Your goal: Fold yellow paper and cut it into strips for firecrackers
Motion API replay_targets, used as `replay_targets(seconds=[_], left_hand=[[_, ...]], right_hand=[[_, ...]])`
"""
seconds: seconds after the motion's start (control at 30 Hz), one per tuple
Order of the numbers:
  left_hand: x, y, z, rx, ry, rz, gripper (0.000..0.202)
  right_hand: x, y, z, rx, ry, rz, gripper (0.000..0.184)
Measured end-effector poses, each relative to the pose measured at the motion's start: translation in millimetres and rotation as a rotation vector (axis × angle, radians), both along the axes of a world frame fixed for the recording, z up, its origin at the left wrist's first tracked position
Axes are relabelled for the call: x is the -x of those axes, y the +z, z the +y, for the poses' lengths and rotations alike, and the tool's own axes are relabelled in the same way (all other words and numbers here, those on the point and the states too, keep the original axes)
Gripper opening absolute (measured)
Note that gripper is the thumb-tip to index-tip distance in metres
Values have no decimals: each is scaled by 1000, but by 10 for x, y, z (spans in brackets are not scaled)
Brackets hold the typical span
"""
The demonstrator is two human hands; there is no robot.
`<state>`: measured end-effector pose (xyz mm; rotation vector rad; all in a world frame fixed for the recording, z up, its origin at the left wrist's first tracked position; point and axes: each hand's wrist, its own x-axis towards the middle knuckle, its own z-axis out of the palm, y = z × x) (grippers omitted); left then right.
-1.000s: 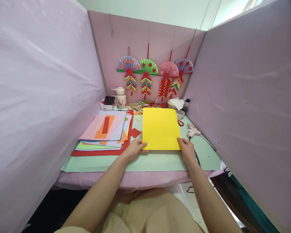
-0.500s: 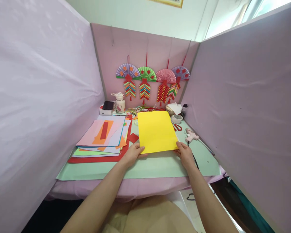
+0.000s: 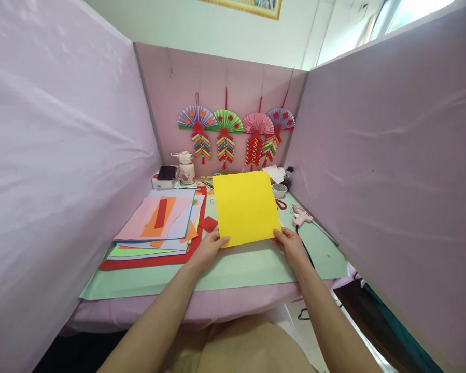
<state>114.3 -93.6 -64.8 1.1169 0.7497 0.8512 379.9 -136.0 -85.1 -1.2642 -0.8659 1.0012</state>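
Observation:
A plain yellow sheet of paper is held up above the table, its far edge raised. My left hand pinches its near left corner, thumb on top. At the near right corner, my right hand grips the sheet the same way. The fingers under the paper are partly hidden. Left of my left hand lies a stack of coloured paper in pink, lilac, green and red, with orange and red pieces on top. A small red paper piece rests between stack and sheet.
A glue gun with a black cord and red-handled scissors lie on the right. A white bottle, a white box and a bowl stand at the back. Paper fan ornaments hang from the pink back panel.
The yellow sheet is tilted up more steeply, its far edge higher in view. Both hands still hold its near corners. The whole view has shifted slightly.

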Motion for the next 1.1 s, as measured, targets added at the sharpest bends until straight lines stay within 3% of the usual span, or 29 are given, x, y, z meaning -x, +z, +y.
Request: replay_targets(seconds=[0.17,0.33,0.53,0.67,0.77,0.87,1.1], left_hand=[[-71,6,-4,-13,17,-64,47],[-90,-42,31,-97,130,51,51],[-56,-82,74,-82,50,-5,48],[-46,-95,75,-48,4,-46,43],[-42,-95,68,-40,-5,-44,44],[-40,-77,53,-23,-22,-42,43],[-50,-31,22,12,-25,-21,45]], right_hand=[[64,-1,-20,-14,-2,-53,31],[89,-23,-19,-29,-14,-80,33],[70,-19,-22,-52,-43,-55,43],[73,34,-46,-167,-40,-18,59],[71,57,-36,-243,18,-10,45],[57,45,18,-220,4,30,32],[39,-37,164,-159,-82,81,32]])
